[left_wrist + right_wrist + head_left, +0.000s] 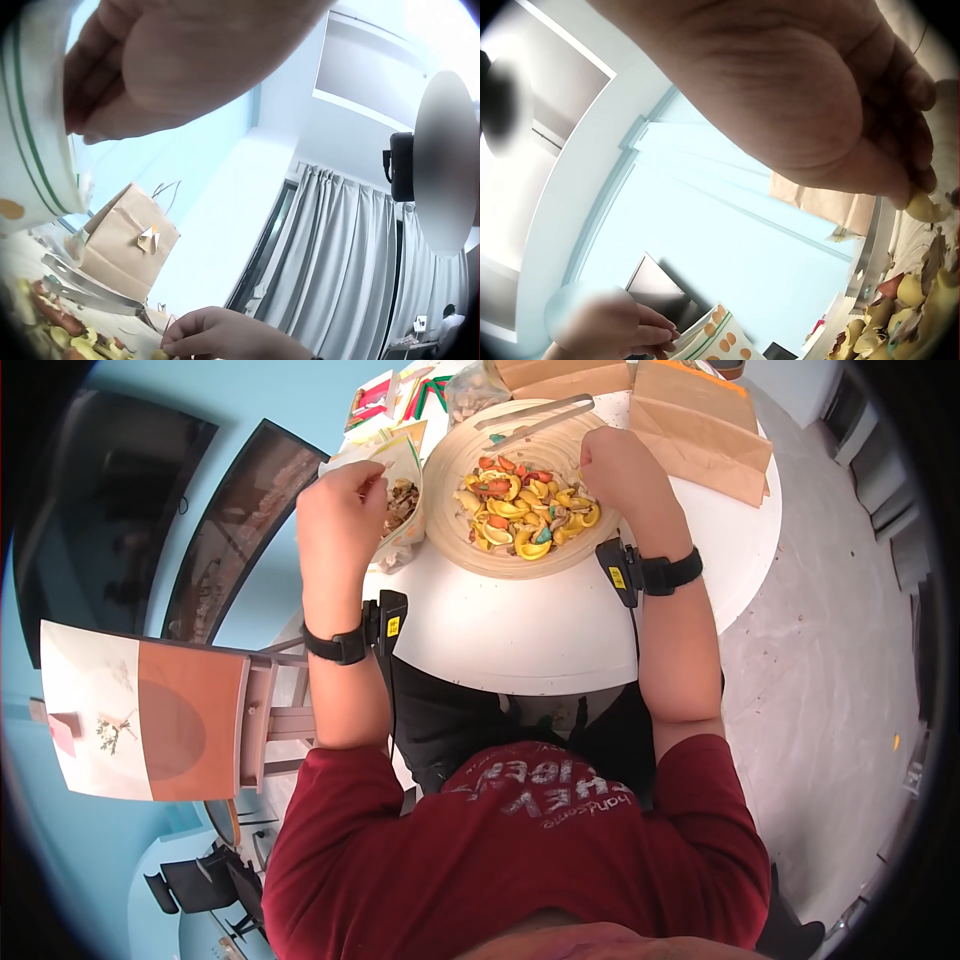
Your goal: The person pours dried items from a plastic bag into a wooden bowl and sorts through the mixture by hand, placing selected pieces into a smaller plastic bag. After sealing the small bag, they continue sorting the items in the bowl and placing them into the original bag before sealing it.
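Observation:
A round pale wooden plate [445, 525] holds a heap of curved yellow pieces [530, 515], mixed with red-orange and turquoise bits, like potpourri. At its right edge my right hand [625, 475] pinches a small yellow piece [925, 208] between thumb and fingers. My left hand [345, 510] is at the rim of a zip bag [34, 142] with green stripes and orange dots. Its bent fingers [652, 334] hold the rim. Brown bits [402, 500] show inside the bag's open mouth. Metal tongs [540, 420] lie across the back of the plate.
Brown paper bags [695, 435] stand at the back right of the white table [500, 640]. Behind the plate is a clear bag [475, 395] of pale pieces. Red and green packets [425, 398] lie at the back left, near dark screens [240, 535].

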`<action>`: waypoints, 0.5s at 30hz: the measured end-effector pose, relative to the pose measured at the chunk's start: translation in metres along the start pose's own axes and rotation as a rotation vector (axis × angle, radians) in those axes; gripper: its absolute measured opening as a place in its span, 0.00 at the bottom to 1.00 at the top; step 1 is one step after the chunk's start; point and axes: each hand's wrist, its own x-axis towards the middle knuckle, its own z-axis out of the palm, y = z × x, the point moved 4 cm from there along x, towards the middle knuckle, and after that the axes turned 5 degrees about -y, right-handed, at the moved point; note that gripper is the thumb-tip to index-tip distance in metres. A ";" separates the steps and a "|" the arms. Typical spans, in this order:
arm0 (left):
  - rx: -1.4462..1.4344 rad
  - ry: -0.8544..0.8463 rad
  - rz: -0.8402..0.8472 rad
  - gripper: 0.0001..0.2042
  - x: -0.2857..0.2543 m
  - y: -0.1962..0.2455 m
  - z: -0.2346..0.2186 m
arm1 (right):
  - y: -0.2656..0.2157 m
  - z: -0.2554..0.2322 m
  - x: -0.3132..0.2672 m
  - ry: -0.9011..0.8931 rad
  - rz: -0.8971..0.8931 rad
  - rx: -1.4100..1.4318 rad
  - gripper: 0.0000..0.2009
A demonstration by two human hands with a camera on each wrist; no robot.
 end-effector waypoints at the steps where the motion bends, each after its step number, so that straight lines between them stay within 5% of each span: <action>1: -0.025 0.057 0.022 0.08 -0.003 0.002 -0.006 | 0.000 0.000 0.000 0.006 -0.013 0.003 0.05; 5: -0.081 0.167 0.050 0.06 -0.017 0.005 -0.024 | -0.006 -0.002 -0.003 0.020 -0.092 0.013 0.05; 15: -0.264 0.013 0.118 0.06 -0.050 0.036 -0.009 | -0.004 0.003 0.002 0.049 -0.168 0.011 0.06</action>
